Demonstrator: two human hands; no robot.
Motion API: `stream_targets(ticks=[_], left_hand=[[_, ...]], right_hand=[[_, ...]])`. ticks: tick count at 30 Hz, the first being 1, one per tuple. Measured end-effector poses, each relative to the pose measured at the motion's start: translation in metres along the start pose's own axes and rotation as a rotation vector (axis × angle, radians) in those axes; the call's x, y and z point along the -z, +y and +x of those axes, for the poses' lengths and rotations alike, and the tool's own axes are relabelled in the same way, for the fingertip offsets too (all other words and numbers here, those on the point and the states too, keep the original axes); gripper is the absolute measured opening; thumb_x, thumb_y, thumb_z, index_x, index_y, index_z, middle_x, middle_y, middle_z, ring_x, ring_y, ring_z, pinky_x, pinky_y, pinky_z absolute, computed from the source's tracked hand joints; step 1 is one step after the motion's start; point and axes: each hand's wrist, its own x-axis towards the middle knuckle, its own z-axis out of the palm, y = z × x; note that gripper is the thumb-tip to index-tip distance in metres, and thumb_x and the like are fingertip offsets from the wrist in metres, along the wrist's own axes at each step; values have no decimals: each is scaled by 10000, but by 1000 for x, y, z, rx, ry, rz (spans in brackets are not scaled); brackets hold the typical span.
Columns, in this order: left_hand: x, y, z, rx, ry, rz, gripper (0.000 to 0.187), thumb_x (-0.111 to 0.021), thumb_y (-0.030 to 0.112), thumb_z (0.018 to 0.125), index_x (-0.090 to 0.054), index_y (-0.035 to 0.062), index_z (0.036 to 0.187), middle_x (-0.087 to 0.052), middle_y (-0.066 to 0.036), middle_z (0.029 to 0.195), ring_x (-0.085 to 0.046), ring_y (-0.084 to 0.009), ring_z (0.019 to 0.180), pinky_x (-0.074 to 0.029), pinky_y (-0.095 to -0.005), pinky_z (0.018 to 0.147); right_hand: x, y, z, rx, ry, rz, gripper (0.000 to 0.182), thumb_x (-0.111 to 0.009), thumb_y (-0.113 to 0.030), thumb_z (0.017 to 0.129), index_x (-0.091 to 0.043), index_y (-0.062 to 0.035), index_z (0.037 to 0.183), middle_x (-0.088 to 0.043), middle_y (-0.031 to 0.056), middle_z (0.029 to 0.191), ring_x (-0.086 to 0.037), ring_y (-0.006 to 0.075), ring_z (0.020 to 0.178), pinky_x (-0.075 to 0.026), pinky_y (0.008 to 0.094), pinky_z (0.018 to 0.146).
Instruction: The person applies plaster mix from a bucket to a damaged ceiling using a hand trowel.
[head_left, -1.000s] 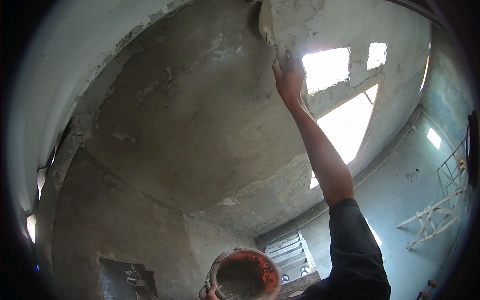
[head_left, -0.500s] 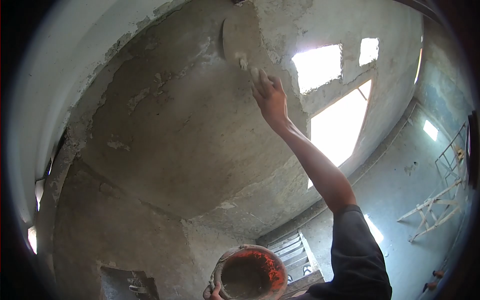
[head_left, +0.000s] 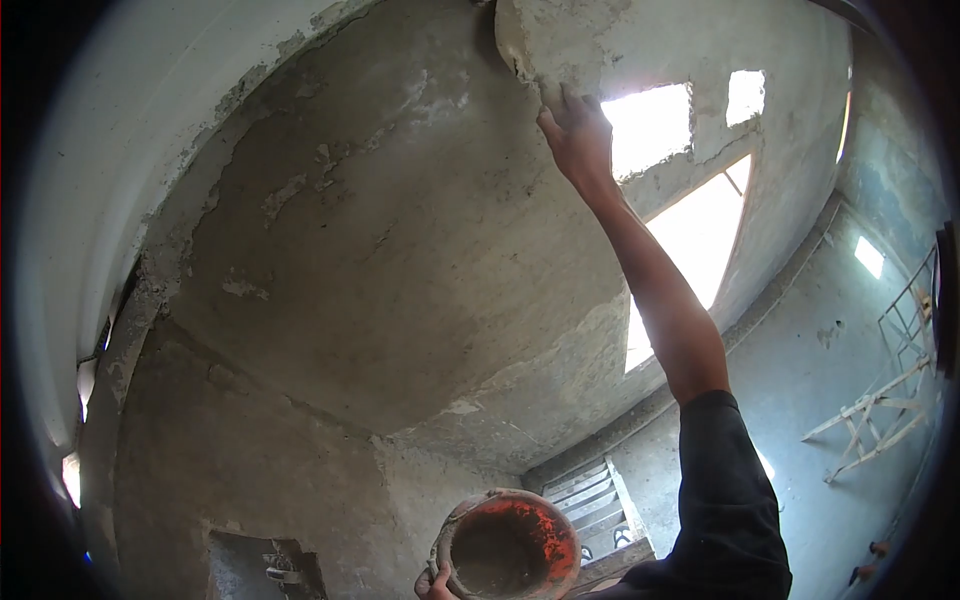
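Trowel [head_left: 513,45] is top centre, up at the wall [head_left: 350,250], coated pale grey. Can't tell if the blade sits flat or edge-up; dark shadow on its left side.

Left to right:

- Niche [head_left: 225,575], low left, in the wall. Neither hand is near it.
- Left hand [head_left: 437,584]: closed on the bucket rim, lower left side. Grip there leaves the mouth unobstructed.
- Bucket [head_left: 556,540]: bottom centre, held low, mouth facing the camera. Looks like a carry close to the body, so the weight doesn't hang off an outstretched arm and the trowel can get at it. Grey inside, orange showing on the right inner wall; can't tell how much mix is in it.
- Right hand [head_left: 580,140]: fingers curled at the trowel's lower end, handle mostly hidden by them. Arm is stretched right up, presumably because that spot is high. Gripping from below puts the blade above the knuckles, clear of the fingers.
- Opening [head_left: 650,125]: just right of the right hand, bright.
- Slats [head_left: 585,500]: beyond the bucket, right side.
- Frame [head_left: 870,420]: far right, well apart from both hands.
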Motion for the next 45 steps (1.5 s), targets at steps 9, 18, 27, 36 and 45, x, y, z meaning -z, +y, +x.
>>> stream_targets(ticks=[9, 18, 27, 36, 45], left_hand=[[5, -10, 5, -31, 6, 25, 666, -674, 115, 792, -351, 96, 1374, -420, -127, 1371, -407, -324, 1241, -342, -508, 1031], [4, -14, 6, -121, -42, 47, 482, -664, 145, 823, -464, 77, 1256, -429, -161, 1321, -428, -326, 1224, -358, -483, 1026], [14, -33, 22, -58, 30, -48, 343, -658, 171, 847, -555, 90, 1164, -423, -176, 1288, -443, -325, 1206, -378, -462, 1014], [6, -16, 14, -121, -93, 25, 533, -654, 128, 820, -442, 136, 1310, -417, -128, 1336, -429, -316, 1204, -366, -489, 1012], [2, -11, 11, -44, -72, -37, 554, -653, 118, 814, -434, 137, 1323, -411, -118, 1350, -424, -311, 1205, -366, -488, 1011]], right_hand=[[-27, -10, -39, -7, -90, 89, 555, -675, -172, 844, -465, -100, 1352, -502, 184, 1155, -622, 327, 864, -528, 406, 762], [-28, -2, -88, 165, -186, 144, 588, -695, -109, 824, -473, -139, 1367, -504, 163, 1148, -628, 262, 859, -551, 363, 748], [-27, 1, -32, -68, 25, 158, 563, -697, -128, 835, -479, -64, 1351, -506, 170, 1166, -619, 264, 925, -534, 337, 805], [-52, -38, -61, -34, -70, 141, 563, -654, -96, 855, -436, -78, 1374, -475, 166, 1122, -612, 286, 875, -546, 361, 769], [-25, -16, -93, -35, -24, 218, 558, -700, -166, 827, -499, -77, 1340, -547, 141, 1006, -617, 249, 808, -523, 351, 727]])
